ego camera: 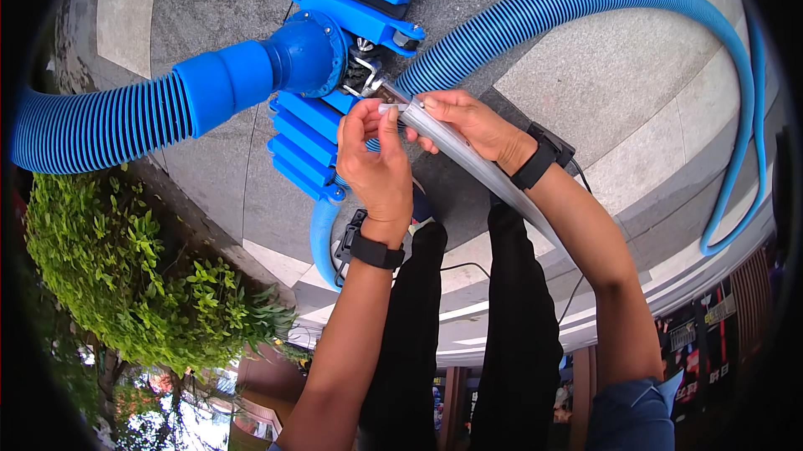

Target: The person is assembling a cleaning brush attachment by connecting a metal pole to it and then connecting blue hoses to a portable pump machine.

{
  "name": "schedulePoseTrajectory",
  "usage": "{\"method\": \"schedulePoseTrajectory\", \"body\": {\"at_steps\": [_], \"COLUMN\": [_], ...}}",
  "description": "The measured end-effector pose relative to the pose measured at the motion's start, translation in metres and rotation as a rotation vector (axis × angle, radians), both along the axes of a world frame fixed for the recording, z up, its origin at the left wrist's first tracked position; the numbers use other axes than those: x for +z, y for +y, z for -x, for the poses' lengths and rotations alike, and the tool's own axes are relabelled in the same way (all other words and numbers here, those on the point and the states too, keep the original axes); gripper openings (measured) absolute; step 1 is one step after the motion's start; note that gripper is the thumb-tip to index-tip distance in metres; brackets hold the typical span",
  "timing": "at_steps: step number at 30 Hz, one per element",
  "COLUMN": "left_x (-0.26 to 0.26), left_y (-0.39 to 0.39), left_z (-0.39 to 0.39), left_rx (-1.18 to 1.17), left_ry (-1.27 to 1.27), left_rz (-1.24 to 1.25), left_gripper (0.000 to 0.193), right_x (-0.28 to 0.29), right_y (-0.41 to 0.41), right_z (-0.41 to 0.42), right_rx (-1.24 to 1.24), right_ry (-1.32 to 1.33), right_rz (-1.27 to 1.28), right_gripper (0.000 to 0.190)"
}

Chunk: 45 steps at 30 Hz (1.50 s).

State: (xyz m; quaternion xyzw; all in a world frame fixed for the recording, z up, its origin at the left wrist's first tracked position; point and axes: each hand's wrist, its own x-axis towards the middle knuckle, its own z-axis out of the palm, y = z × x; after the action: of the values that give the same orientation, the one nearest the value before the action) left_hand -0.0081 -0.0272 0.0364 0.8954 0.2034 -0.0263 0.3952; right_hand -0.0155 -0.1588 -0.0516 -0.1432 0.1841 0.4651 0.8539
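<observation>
My right hand (pixel 464 122) is wrapped around the upper end of a silver metal pole (pixel 477 159), its thumb lying along the side. My left hand (pixel 376 159) pinches a small whitish piece (pixel 389 108) between thumb and fingertips, right against the pole's end. The pole's end meets a metal handle bracket (pixel 365 75) on a blue pool vacuum head (pixel 304 53); whether the two are locked together I cannot tell. A thick blue ribbed hose (pixel 119 122) joins the vacuum head's round neck through a smooth cuff (pixel 223 84). The pole slopes down past my right forearm.
Another length of blue ribbed hose (pixel 564 3) loops across the stone paving (pixel 583 87) on the right. A leafy green shrub (pixel 125 263) borders the paving at lower left. Black straps (pixel 376 251) with small devices sit on both wrists, and thin black cables (pixel 571 300) hang near my legs.
</observation>
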Motion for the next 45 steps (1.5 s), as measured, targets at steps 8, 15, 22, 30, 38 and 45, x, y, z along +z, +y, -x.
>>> {"method": "schedulePoseTrajectory", "body": {"at_steps": [8,15,22,30,38,45], "left_x": [-0.001,0.016,0.034,0.029,0.003,0.003], "left_y": [-0.006,-0.005,0.013,0.015,0.031,0.030], "left_z": [0.004,-0.018,-0.019,-0.089,-0.104,-0.103], "left_rx": [0.215,0.462,0.288,-1.205,-1.731,-1.692], "left_ry": [0.110,0.325,0.151,0.085,0.149,0.131], "left_rz": [0.017,0.409,0.287,-0.214,-0.449,-0.371], "left_gripper": [0.022,0.033,0.026,0.046,0.044,0.038], "right_x": [0.033,0.037,0.036,0.035,0.057,0.059], "right_y": [-0.001,0.008,-0.014,-0.045,-0.037,-0.032], "right_z": [0.003,0.012,0.022,0.065,0.076,0.078], "right_rx": [-0.018,-0.026,0.383,0.399,0.511,0.493], "right_ry": [-0.267,-0.638,-0.573,-0.530,-0.615,-0.652], "right_rz": [0.415,0.785,0.918,0.803,1.169,1.359], "right_gripper": [0.043,0.047,0.045,0.049,0.050,0.054]}}
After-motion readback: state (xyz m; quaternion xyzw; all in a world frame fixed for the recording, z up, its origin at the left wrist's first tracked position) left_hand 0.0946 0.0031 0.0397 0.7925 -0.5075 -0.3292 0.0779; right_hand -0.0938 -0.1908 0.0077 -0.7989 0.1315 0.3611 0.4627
